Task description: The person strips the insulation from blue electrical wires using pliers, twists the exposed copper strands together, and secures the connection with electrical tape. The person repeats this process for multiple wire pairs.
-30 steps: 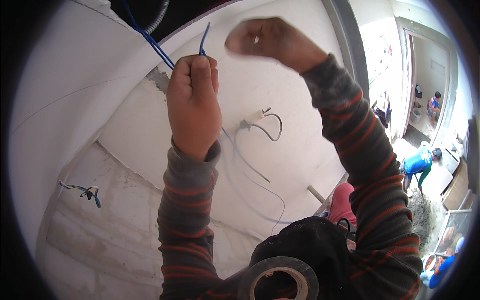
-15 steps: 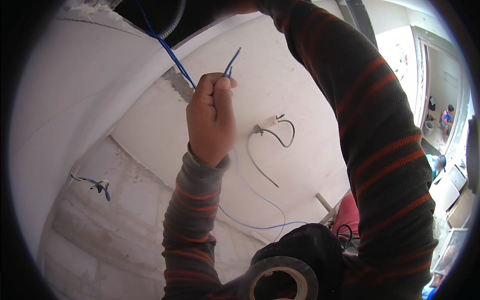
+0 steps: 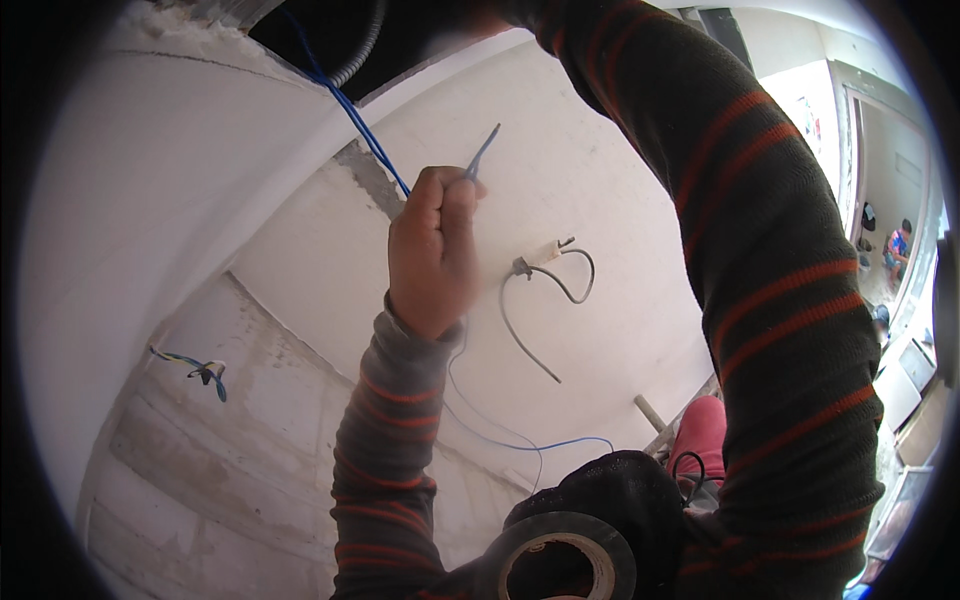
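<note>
My left hand (image 3: 432, 260) is raised in front of the pale wall, its fingers closed in a pinch. It grips blue electrical wires (image 3: 375, 148), whose ends stick up past the thumb. From there the wires run up and left into a dark opening (image 3: 300, 45). My right arm (image 3: 770, 250), in a dark sleeve with orange stripes, reaches up and bends toward the top edge. Only a dim, blurred bit of my right hand (image 3: 480, 22) shows beside the opening, so its fingers are not readable. A tape roll (image 3: 622, 565) lies against dark cloth at the lower edge.
Grey corrugated conduit (image 3: 362, 48) hangs in the opening. A grey cable (image 3: 518, 340) pokes out of the wall. More wires (image 3: 207, 370) emerge at left. A thin blue wire (image 3: 570, 442) loops below. A short pipe (image 3: 648, 412) juts out. A person (image 3: 897, 248) is beyond the doorway at right.
My left hand appears slightly lower and farther right, still pinching the wires. The wire ends now appear closer together. The whole view has shifted a little.
</note>
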### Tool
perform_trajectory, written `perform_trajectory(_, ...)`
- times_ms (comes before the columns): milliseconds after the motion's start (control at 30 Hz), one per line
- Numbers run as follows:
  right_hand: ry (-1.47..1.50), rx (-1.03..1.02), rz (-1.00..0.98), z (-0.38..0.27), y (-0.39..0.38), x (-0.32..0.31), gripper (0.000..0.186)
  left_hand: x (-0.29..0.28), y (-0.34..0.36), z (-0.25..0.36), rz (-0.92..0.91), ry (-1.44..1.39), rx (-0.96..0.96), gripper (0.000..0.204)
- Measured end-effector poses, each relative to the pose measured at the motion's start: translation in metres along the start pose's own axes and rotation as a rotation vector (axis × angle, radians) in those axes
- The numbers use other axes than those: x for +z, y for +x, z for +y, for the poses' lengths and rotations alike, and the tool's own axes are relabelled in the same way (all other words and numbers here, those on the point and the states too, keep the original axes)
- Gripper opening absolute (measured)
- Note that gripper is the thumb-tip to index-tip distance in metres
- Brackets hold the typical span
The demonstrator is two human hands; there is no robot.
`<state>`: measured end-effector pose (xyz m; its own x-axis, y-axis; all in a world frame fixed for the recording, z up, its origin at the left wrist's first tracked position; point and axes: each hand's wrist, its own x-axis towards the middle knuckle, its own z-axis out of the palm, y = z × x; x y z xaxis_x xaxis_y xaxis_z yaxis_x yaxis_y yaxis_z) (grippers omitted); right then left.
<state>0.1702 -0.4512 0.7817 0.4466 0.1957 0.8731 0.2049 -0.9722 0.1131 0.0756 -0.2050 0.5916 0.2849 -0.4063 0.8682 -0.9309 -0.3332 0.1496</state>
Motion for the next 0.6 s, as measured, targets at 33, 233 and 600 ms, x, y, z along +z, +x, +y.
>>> perform_trajectory(33, 0.002, 0.001, 0.011, -0.001, -0.003, -0.001, 0.054, 0.001, -0.001, -0.001, 0.016, -0.006, 0.027, 0.028)
perform_trajectory(233, 0.068, 0.041, 0.136, -0.002, -0.032, -0.005, 0.055, 0.006, -0.006, -0.001, 0.075, 0.043, 0.096, 0.022)
perform_trajectory(600, 0.322, 0.138, 0.447, 0.007, -0.135, 0.006, 0.057, 0.011, -0.016, 0.015, 0.048, 0.137, 0.15, 0.028)
